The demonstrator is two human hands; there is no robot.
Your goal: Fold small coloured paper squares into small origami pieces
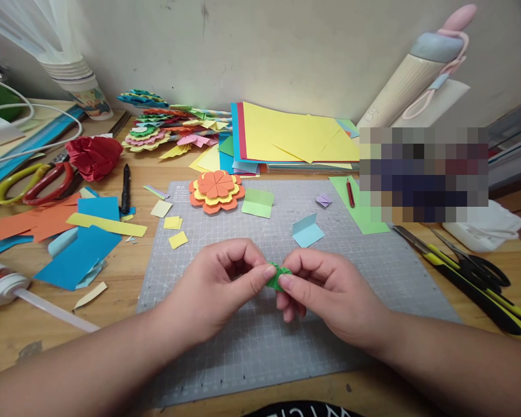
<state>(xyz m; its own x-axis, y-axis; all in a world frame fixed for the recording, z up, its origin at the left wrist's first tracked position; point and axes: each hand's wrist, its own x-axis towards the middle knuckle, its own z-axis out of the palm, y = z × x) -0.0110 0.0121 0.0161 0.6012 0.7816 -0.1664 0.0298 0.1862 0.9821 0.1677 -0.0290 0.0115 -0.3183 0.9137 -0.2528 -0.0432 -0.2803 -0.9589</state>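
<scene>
Between my two hands, above the grey cutting mat (pixel 226 353), is a small piece of green paper (pixel 279 275) that looks crinkled or folded. My left hand (pixel 228 278) pinches its left end between thumb and forefinger. The right end is pinched by my right hand (pixel 325 289) in the same way. Much of the green paper is hidden behind the fingers. Just beyond the hands lie a folded light blue paper (pixel 308 230), a creased light green paper (pixel 258 202) and a layered orange and yellow paper flower (pixel 217 188). A small purple folded paper (pixel 323 200) rests farther right.
Paper scraps (pixel 80 255), red-handled scissors (pixel 47 182) and a glue gun (pixel 2 284) lie left. Stacked coloured sheets (pixel 295 133) and finished paper flowers (pixel 156 127) stand along the wall. A utility knife (pixel 473 284) and black scissors (pixel 481 266) are right of the mat.
</scene>
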